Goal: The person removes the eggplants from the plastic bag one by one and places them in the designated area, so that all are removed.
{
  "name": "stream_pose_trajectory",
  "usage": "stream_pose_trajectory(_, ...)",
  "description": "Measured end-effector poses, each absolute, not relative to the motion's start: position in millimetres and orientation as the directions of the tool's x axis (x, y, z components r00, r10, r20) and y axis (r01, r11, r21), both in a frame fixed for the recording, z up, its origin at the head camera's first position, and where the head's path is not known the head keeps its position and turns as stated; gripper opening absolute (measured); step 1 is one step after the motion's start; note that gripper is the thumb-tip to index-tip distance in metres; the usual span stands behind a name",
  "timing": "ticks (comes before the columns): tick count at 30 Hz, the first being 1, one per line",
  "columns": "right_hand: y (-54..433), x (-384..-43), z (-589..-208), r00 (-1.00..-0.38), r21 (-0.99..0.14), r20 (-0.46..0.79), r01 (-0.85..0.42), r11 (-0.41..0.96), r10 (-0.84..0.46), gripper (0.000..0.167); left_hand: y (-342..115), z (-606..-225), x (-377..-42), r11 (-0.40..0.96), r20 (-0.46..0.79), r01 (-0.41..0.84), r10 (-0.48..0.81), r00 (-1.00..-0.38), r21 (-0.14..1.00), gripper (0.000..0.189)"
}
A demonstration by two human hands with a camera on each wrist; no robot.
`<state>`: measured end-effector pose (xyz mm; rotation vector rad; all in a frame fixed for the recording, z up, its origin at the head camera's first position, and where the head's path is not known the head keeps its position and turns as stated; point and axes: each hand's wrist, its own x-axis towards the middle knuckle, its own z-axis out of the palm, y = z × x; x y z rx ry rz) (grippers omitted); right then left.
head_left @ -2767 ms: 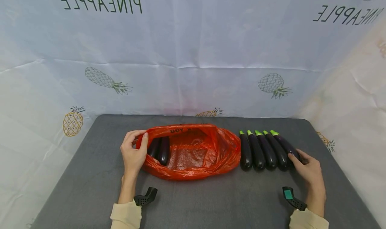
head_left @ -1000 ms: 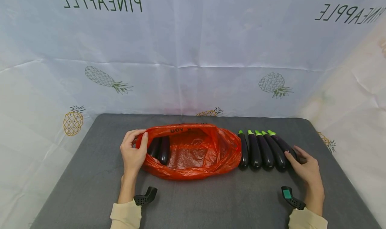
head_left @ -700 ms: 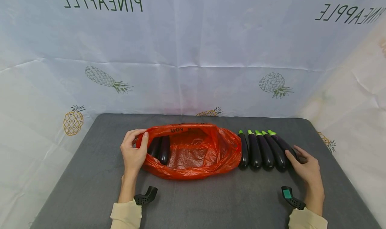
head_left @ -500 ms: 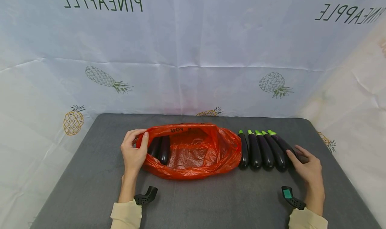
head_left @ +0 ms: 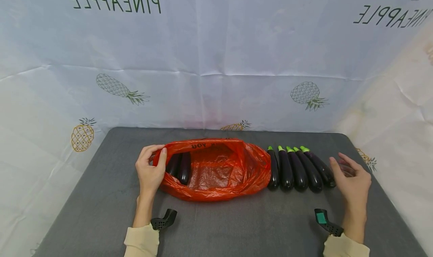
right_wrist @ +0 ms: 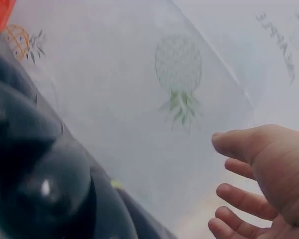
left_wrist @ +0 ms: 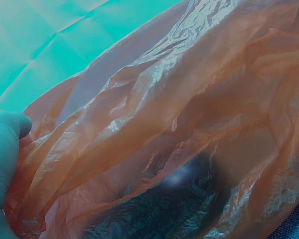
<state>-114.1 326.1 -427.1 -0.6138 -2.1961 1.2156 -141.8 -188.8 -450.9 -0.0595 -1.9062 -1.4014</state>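
Head view: left hand (head_left: 150, 170) pinches a gaping red plastic bag (head_left: 216, 195); right hand (head_left: 353, 181), fingers loosely parted, hovers between five glossy purple-black eggplants (head_left: 297, 170) and the right edge of the grey table (head_left: 243, 227).

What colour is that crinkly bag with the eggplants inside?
The bag is bright orange-red; it shows best in the head view.

The carrier bag (head_left: 216, 174) is thin, glossy, crinkled plastic; the eggplants (head_left: 297, 170) have smooth, shiny skins. The table (head_left: 236, 227) has a matt, cloth-like surface, the backdrop (head_left: 216, 102) looks like creased fabric, and the sleeves (head_left: 142, 240) look like cloth.
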Motion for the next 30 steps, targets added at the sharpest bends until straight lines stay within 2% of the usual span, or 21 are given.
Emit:
stream_pose_trajectory(3, 315.2, -115.5, -419.6, -0.733, -0.864, 0.294, 0.070, 0.498, 0.613, 0.041, -187.5, -449.9, -141.5, 0.407, 0.585, 0.437, -0.386, -0.713, 0.802, 0.013)
stream_pose_trajectory(10, 287.6, -118.8, -403.0, -0.741, -0.872, 0.375, -0.077, 0.484, 0.557, 0.038, -173.7, -422.0, -126.9, 0.405, 0.581, 0.433, -0.389, -0.715, 0.805, 0.013)
stream_pose_trajectory(18, 263.7, -117.5, -390.9, -0.761, -0.873, 0.426, -0.205, 0.442, 0.489, 0.036, -174.0, -421.3, -127.3, 0.404, 0.578, 0.432, -0.385, -0.719, 0.806, 0.013)
stream_pose_trajectory(24, 246.5, -115.4, -384.2, -0.778, -0.873, 0.439, -0.250, 0.419, 0.449, 0.034, -173.8, -422.7, -128.0, 0.402, 0.584, 0.440, -0.387, -0.714, 0.803, 0.012)
stream_pose_trajectory(30, 218.1, -113.5, -374.6, -0.807, -0.855, 0.479, -0.340, 0.392, 0.346, 0.035, -174.0, -424.3, -128.3, 0.406, 0.584, 0.437, -0.387, -0.714, 0.803, 0.013)
